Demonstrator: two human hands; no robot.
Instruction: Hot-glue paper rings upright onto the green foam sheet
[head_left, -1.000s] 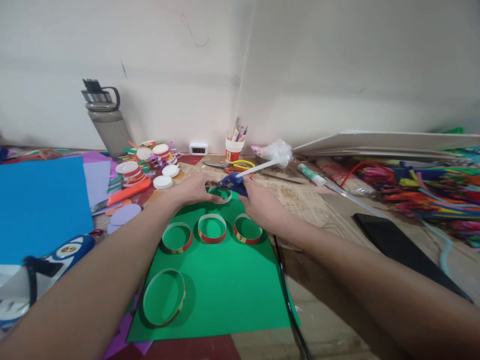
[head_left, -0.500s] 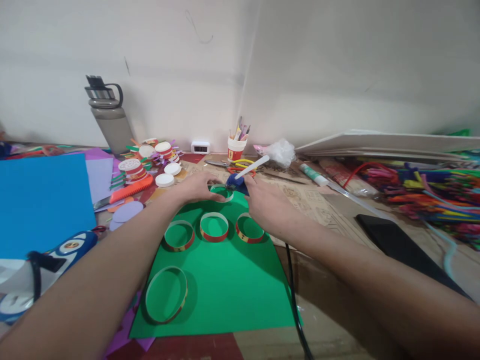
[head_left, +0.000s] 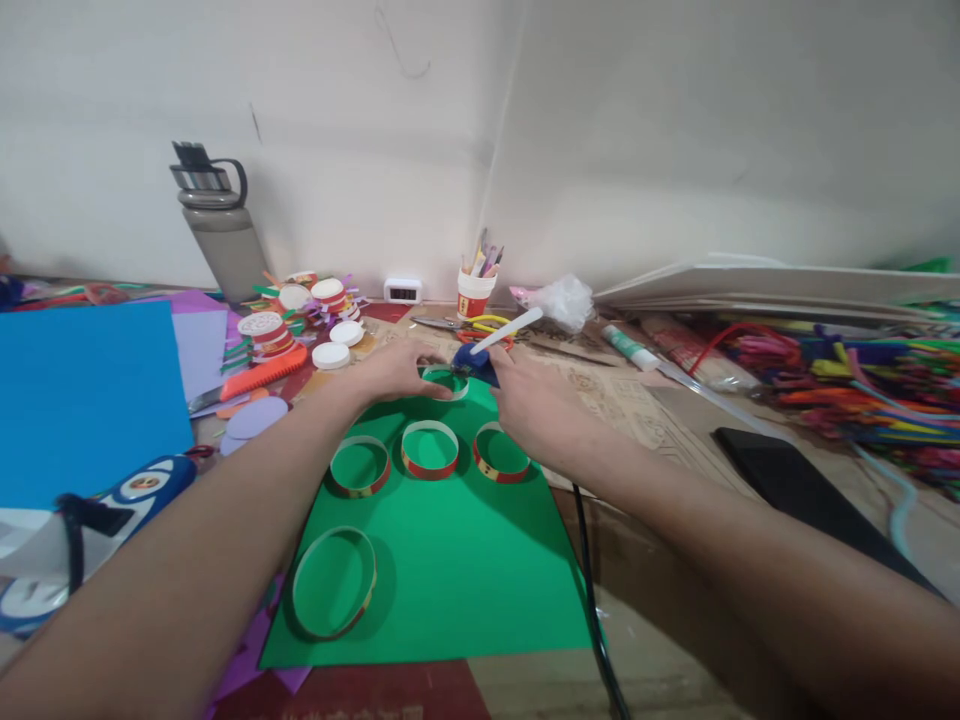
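My right hand (head_left: 529,395) is wrapped round a blue hot glue gun (head_left: 469,358) with a white glue stick (head_left: 510,328) poking out of its back. The gun's nozzle is by the farthest paper ring (head_left: 459,392), at the far end of a green sheet (head_left: 472,580). My left hand (head_left: 397,370) holds that ring, thumb at the near side and fingers behind it. Nearer to me on the sheet are a left ring (head_left: 361,489), a middle ring (head_left: 431,470), a right ring (head_left: 501,472) and a larger ring (head_left: 298,600) at the front left.
A black cable (head_left: 589,580) runs along the sheet's right edge. Left are a blue sheet (head_left: 82,400), an orange cutter knife (head_left: 266,372), white lids (head_left: 331,355) and a bottle (head_left: 221,240). Beyond stand a pen cup (head_left: 475,295) and scissors (head_left: 487,325); right, a black phone (head_left: 795,490).
The view has shifted very slightly. Both hands, the glue gun and the rings stay practically where they were.
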